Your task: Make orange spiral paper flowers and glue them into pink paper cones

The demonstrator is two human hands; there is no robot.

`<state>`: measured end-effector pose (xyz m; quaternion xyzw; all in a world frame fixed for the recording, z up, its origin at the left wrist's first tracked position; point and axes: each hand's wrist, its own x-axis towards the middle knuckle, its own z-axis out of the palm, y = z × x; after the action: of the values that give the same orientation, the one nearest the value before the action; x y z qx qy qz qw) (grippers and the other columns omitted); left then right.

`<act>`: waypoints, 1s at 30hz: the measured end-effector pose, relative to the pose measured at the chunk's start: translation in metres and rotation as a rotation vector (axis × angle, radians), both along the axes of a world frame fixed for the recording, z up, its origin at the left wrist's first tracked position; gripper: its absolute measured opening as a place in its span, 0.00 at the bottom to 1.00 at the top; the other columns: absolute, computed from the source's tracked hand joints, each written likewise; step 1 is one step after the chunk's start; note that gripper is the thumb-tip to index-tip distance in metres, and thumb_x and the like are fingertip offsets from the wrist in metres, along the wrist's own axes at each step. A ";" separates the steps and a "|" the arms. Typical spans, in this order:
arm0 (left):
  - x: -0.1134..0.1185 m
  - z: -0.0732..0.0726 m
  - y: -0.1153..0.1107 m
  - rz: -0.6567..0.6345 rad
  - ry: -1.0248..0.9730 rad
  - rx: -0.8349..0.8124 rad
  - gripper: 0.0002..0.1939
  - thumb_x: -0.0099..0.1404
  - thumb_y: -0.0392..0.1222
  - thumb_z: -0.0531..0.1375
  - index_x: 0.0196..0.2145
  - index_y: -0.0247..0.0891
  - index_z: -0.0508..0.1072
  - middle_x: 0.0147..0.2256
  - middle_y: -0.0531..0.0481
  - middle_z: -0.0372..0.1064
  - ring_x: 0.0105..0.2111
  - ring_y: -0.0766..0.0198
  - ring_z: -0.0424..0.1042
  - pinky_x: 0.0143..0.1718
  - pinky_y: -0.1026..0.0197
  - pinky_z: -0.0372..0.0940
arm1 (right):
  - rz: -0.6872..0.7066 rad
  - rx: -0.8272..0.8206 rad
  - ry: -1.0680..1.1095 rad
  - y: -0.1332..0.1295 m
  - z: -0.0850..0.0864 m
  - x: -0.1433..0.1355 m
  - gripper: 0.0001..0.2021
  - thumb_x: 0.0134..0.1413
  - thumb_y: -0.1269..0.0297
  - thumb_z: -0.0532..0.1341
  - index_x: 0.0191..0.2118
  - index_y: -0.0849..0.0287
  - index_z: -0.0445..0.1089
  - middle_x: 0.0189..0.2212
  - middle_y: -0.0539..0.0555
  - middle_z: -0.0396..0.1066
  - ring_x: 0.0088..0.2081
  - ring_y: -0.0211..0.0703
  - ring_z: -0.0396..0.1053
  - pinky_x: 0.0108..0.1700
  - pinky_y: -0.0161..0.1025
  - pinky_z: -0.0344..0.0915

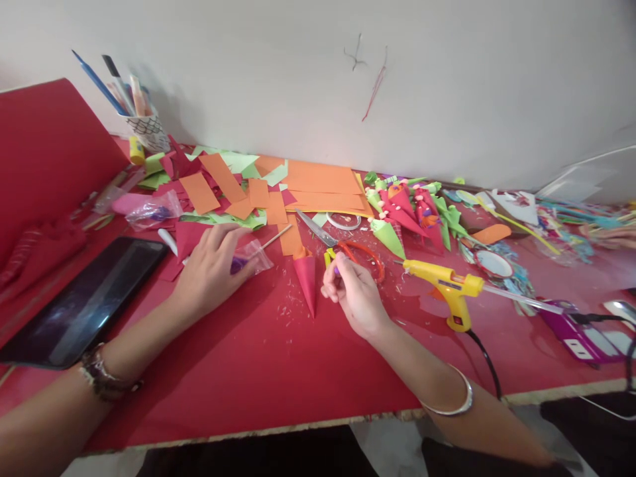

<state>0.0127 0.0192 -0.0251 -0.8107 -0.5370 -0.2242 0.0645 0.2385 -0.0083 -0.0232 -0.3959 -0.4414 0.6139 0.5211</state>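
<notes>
My right hand (356, 295) is closed in a pinch above the red tabletop, with a small purple lump (337, 271) showing between thumb and fingers. To the left, my left hand (211, 268) hovers with curved fingers apart, beside a clear plastic bag (261, 260) that has something purple (238, 264) inside. Whether it touches the bag I cannot tell. Between the hands lies a red paper cone (305, 281), tip towards me, with an orange piece at its wide end. Red-handled scissors (370, 255) lie partly hidden behind my right hand. A thin wooden stick (275, 238) rests by the bag.
A yellow glue gun (447, 281) with a black cord lies to the right. Behind it are several finished red and green cones (402, 209). Orange paper pieces (322, 182) and scraps cover the back. A phone (89, 298) lies left, and a pen cup (149, 132) stands against the wall.
</notes>
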 end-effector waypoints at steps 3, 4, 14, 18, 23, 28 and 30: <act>0.017 0.005 -0.011 -0.155 0.076 -0.015 0.18 0.63 0.45 0.50 0.48 0.35 0.60 0.42 0.42 0.64 0.42 0.55 0.65 0.42 0.55 0.62 | 0.003 0.006 -0.006 0.000 -0.001 0.000 0.08 0.50 0.62 0.59 0.24 0.58 0.66 0.14 0.43 0.57 0.18 0.28 0.54 0.25 0.31 0.55; 0.023 0.005 -0.015 -0.204 0.111 -0.039 0.18 0.63 0.46 0.49 0.49 0.36 0.60 0.41 0.43 0.65 0.40 0.55 0.67 0.39 0.55 0.63 | -0.003 0.008 -0.012 0.000 -0.001 -0.001 0.04 0.48 0.64 0.61 0.26 0.58 0.67 0.16 0.43 0.58 0.20 0.28 0.56 0.26 0.30 0.56; 0.070 0.012 -0.014 -0.045 0.127 -0.256 0.29 0.60 0.59 0.47 0.51 0.35 0.55 0.48 0.41 0.61 0.38 0.55 0.70 0.28 0.60 0.63 | -0.060 -0.023 0.050 -0.001 0.004 -0.002 0.09 0.51 0.60 0.58 0.31 0.59 0.70 0.23 0.48 0.67 0.26 0.32 0.64 0.34 0.35 0.64; 0.082 0.012 -0.006 -0.038 0.124 -0.352 0.35 0.56 0.61 0.50 0.53 0.33 0.53 0.47 0.38 0.61 0.40 0.50 0.69 0.30 0.58 0.63 | -0.138 0.030 -0.016 0.002 0.000 0.001 0.11 0.52 0.59 0.57 0.23 0.59 0.64 0.15 0.43 0.58 0.19 0.29 0.55 0.31 0.32 0.61; 0.086 0.011 -0.005 -0.073 0.129 -0.415 0.33 0.57 0.50 0.56 0.55 0.34 0.50 0.45 0.37 0.63 0.38 0.49 0.69 0.28 0.58 0.63 | -0.157 0.017 0.004 0.003 0.000 0.001 0.06 0.44 0.65 0.63 0.32 0.56 0.69 0.27 0.47 0.65 0.28 0.32 0.62 0.36 0.33 0.62; 0.073 0.008 -0.001 -0.148 0.080 -0.416 0.23 0.58 0.44 0.55 0.50 0.33 0.57 0.44 0.38 0.65 0.41 0.50 0.68 0.36 0.54 0.64 | -0.145 0.023 0.081 0.003 0.002 0.002 0.11 0.52 0.57 0.56 0.32 0.57 0.70 0.24 0.49 0.66 0.28 0.33 0.63 0.35 0.34 0.63; 0.065 0.009 0.000 -0.166 -0.011 -0.401 0.22 0.58 0.43 0.55 0.49 0.34 0.59 0.45 0.40 0.65 0.43 0.52 0.67 0.41 0.54 0.63 | -0.177 0.058 0.078 0.004 0.002 0.003 0.11 0.52 0.57 0.56 0.28 0.57 0.68 0.21 0.47 0.62 0.25 0.31 0.60 0.30 0.32 0.60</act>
<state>0.0781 0.0196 -0.0159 -0.8475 -0.5026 -0.1218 -0.1198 0.2414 -0.0046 -0.0209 -0.3940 -0.4017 0.5674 0.6012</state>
